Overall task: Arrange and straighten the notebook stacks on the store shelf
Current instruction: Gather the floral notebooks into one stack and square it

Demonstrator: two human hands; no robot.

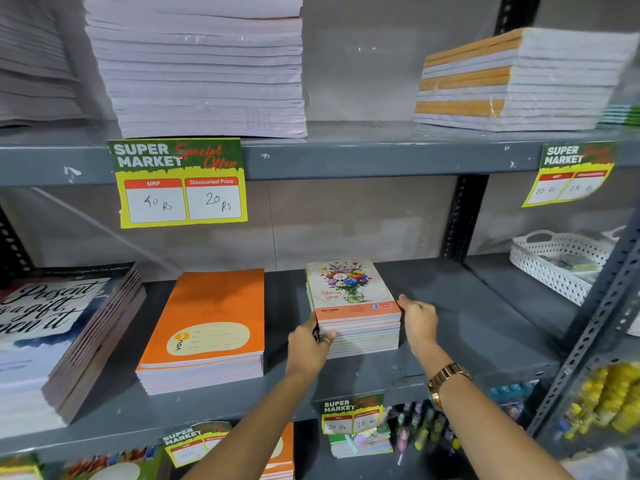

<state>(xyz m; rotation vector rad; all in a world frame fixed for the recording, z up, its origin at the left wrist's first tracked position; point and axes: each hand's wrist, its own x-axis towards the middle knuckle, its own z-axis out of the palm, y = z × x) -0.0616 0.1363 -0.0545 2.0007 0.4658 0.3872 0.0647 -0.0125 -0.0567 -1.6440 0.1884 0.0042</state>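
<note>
The floral notebook stack (353, 306) is being held on the middle shelf (467, 327), just right of the orange notebook stack (207, 327) and well apart from the white basket (557, 265). It is being squeezed from both sides: the left hand (308, 344) is being pressed against its left front corner, fingers (327, 336) curled around the lower books, while the right hand (417, 320) is being laid along its right edge, fingertips clamped at the top cover's corner.

A risk is being judged here: since the grip is being applied at different heights, the upper books could be slid or twisted off the lower ones if the push is uneven. The stack could also be nudged toward the shelf's front lip.

Both forearms are being extended upward and forward, the right wrist, with its gold watch (446, 375), being turned slightly inward.
</note>
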